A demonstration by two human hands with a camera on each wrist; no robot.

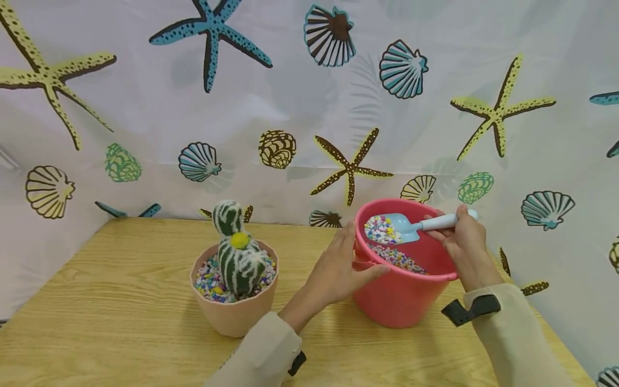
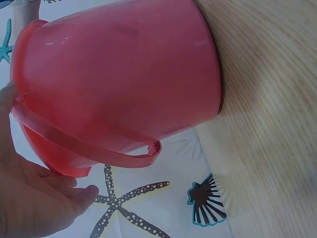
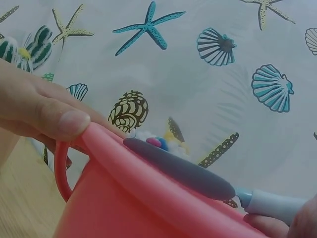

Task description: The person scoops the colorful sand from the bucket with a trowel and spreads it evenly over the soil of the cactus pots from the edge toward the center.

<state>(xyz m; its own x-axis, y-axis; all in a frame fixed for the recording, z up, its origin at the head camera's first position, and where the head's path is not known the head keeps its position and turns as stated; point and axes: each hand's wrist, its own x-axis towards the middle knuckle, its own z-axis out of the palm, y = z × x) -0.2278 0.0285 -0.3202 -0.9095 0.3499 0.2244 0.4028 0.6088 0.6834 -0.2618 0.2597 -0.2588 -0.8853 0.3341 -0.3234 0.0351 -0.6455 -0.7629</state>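
My right hand [image 1: 466, 242] grips the white handle of a light-blue toy shovel [image 1: 409, 224]. Its blade carries a heap of small multicoloured pebbles [image 1: 382, 230] and is at the mouth of a pink bucket [image 1: 394, 301]. More pebbles [image 1: 398, 259] lie inside the bucket. The left hand [image 1: 336, 269] rests against the bucket's left side, fingers fairly straight and the thumb on the near rim. In the left wrist view the bucket's handle [image 2: 84, 144] hangs down by that hand. The right wrist view shows the shovel [image 3: 181, 168] just over the rim.
On the left, a peach pot [image 1: 234, 317] holds a fuzzy cactus [image 1: 239, 269] with a yellow flower, set in coloured pebbles. Pot and bucket stand on a wooden table [image 1: 121, 301]. Behind it hangs a white cloth [image 1: 290, 107] printed with starfish and shells.
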